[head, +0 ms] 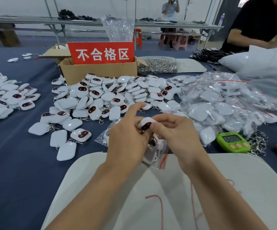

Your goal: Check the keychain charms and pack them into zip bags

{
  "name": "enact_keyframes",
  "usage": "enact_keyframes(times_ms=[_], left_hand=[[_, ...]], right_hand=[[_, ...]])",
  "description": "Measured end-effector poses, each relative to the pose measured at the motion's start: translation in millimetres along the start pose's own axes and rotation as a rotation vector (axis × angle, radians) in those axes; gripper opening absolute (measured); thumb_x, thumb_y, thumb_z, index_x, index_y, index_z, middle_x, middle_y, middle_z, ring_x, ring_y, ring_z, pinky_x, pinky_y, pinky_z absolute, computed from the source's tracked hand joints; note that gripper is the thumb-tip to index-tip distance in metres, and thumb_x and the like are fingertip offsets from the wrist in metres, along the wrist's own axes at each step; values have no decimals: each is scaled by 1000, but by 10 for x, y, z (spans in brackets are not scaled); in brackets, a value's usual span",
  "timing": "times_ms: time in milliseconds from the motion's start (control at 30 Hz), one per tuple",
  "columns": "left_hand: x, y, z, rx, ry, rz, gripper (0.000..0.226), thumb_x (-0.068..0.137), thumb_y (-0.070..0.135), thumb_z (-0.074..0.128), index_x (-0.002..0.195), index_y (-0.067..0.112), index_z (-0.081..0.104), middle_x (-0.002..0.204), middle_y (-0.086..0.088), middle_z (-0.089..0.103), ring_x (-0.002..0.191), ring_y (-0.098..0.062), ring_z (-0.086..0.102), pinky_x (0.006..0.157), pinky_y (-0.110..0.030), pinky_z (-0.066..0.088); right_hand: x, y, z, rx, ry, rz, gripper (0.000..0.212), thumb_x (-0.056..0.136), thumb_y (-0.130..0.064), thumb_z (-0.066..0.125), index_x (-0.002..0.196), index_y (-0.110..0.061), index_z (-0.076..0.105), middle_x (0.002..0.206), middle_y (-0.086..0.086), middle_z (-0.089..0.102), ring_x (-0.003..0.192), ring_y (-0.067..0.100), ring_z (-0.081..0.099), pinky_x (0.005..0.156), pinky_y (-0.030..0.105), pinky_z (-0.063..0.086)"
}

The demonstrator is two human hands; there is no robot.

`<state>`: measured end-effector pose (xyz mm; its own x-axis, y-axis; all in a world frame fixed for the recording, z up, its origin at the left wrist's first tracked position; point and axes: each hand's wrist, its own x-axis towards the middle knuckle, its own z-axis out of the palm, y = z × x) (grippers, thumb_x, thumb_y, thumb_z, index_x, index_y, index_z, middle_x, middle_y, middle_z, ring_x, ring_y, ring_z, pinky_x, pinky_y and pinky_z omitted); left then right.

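A white keychain charm (145,124) with a dark oval face is pinched between my right hand (177,136) and my left hand (127,138) above the table's middle. Below it, a clear zip bag (157,155) with a red seal strip hangs from my left hand, with another charm and a metal clasp inside. A big heap of loose charms (108,95) lies just beyond my hands. Another heap of charms (3,97) lies at the left.
A cardboard box (98,70) with a red sign (101,53) stands behind the heap. Packed bags (220,103) pile up at the right, beside a green timer (233,141). A bag of metal clasps (157,65) lies at the back. A cream cloth (167,196) covers the near edge. A person (257,22) sits at far right.
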<state>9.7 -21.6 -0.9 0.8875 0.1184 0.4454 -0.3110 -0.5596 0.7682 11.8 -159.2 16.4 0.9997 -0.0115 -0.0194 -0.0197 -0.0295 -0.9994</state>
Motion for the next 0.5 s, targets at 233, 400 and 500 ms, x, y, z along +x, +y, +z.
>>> enact_keyframes(times_ms=[233,400,500], left_hand=[[116,-76,-62,-301,118,-331,26,81,60,62,101,43,62,93,24,73,82,0,68,77,-33,50],[242,-247,-289,-478,346,-485,23,77,58,55,75,41,71,79,16,72,61,0,51,69,-32,43],[252,-302,-297,-452,373,-498,24,80,51,58,69,33,70,72,16,69,53,2,47,66,-32,41]], right_hand=[[42,-25,-107,569,53,163,12,101,-8,59,106,1,67,84,14,75,73,22,74,58,25,57],[45,-48,-183,695,6,206,18,102,-3,55,114,3,66,94,17,77,83,25,78,64,24,59],[48,-35,-191,636,-46,246,20,103,-2,51,115,2,67,99,17,77,84,25,77,66,25,60]])
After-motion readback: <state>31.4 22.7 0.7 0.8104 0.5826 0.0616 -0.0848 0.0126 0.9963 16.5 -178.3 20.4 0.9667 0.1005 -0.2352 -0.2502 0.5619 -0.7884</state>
